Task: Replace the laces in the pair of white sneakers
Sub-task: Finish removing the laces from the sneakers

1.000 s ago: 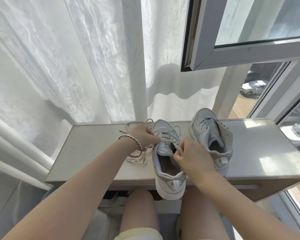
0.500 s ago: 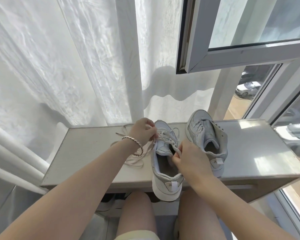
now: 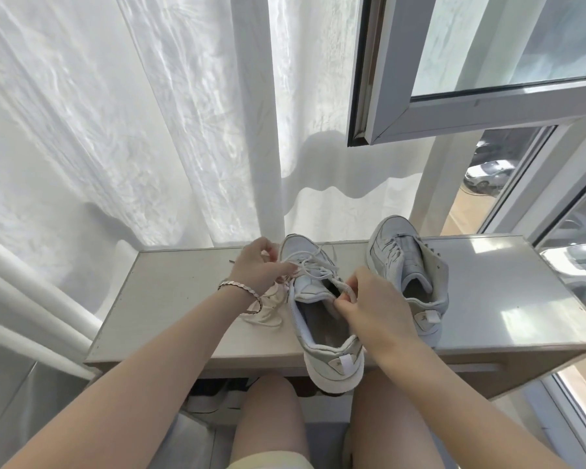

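Two white sneakers stand on a pale table [image 3: 170, 292]. The near sneaker [image 3: 322, 336] lies in the middle with its heel over the table's front edge and a white lace [image 3: 315, 265] loosely threaded through its eyelets. My left hand [image 3: 257, 269] pinches that lace at the shoe's left side, near the toe. My right hand [image 3: 369, 302] grips the right collar of the same shoe and a lace end there. The second sneaker [image 3: 406, 265] stands to the right, its tongue open. A loose cream lace [image 3: 268, 316] lies under my left wrist.
White curtains [image 3: 149, 130] hang behind the table. An open window sash [image 3: 454, 106] juts in at the upper right, above the second sneaker. White pipes [image 3: 31, 299] run along the left. My knees sit under the table's front edge.
My left hand has moved up and away from me along the shoe, drawing the lace out to the left. My right hand stays on the shoe's collar.
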{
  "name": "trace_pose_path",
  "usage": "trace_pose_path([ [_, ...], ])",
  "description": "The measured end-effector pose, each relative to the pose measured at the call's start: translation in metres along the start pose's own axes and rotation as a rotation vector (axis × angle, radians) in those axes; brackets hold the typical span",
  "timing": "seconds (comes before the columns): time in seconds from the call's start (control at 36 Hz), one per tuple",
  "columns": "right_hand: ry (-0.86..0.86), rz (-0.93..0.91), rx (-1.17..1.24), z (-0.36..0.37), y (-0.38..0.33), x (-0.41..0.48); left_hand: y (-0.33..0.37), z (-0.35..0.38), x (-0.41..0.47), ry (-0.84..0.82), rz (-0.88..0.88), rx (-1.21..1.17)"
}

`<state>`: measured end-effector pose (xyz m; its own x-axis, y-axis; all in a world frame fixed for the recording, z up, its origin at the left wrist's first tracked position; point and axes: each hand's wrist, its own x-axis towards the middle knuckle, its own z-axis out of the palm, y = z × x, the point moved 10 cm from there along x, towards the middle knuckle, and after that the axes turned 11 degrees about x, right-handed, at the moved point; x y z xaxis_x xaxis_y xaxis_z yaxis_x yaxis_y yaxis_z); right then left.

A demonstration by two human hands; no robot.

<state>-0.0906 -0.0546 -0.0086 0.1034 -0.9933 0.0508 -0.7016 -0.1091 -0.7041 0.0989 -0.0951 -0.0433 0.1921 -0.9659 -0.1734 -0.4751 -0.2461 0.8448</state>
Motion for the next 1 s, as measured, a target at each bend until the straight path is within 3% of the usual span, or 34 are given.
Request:
trace_pose_path([
  [0.14,0.026,-0.004,-0.013,-0.011,0.009,-0.003,-0.027,0.020,-0.008,0.002,-0.436,-0.797],
  [0.19,0.024,-0.002,-0.019,-0.010,0.013,-0.006,-0.022,0.031,-0.012,-0.092,-0.474,-0.865],
  [0.25,0.021,0.004,-0.026,-0.008,0.017,-0.008,-0.018,0.016,-0.006,-0.067,-0.314,-0.577],
  [0.31,0.014,0.024,-0.016,-0.006,0.021,-0.009,-0.005,-0.013,0.000,0.063,-0.040,-0.042],
  [0.36,0.018,0.033,-0.003,-0.005,0.024,-0.009,0.005,-0.024,-0.001,0.123,0.104,0.179],
  [0.42,0.023,0.022,-0.017,-0.004,0.022,-0.009,-0.003,-0.024,-0.001,0.091,0.038,-0.039],
  [0.5,0.028,0.030,-0.020,-0.003,0.023,-0.007,-0.025,0.008,-0.010,-0.069,-0.281,-0.707],
  [0.56,0.032,0.049,0.007,-0.004,0.025,-0.006,-0.030,0.024,-0.016,-0.169,-0.376,-0.777],
  [0.64,0.017,0.039,-0.002,-0.001,0.023,-0.006,-0.025,0.007,-0.010,-0.132,-0.255,-0.450],
  [0.72,0.010,0.046,0.007,0.003,0.021,-0.006,0.006,-0.039,-0.003,0.173,0.154,0.374],
  [0.78,0.015,0.060,0.023,0.003,0.023,-0.005,0.033,-0.046,-0.015,0.329,0.500,0.680],
  [0.81,0.017,0.066,0.031,0.002,0.024,-0.005,0.037,-0.045,-0.021,0.353,0.619,0.771],
  [0.86,0.011,0.063,0.033,0.001,0.024,-0.007,0.030,-0.042,-0.023,0.340,0.678,0.862],
  [1.0,0.010,0.046,-0.005,0.000,0.022,-0.006,0.010,-0.040,-0.019,0.347,0.512,0.735],
])
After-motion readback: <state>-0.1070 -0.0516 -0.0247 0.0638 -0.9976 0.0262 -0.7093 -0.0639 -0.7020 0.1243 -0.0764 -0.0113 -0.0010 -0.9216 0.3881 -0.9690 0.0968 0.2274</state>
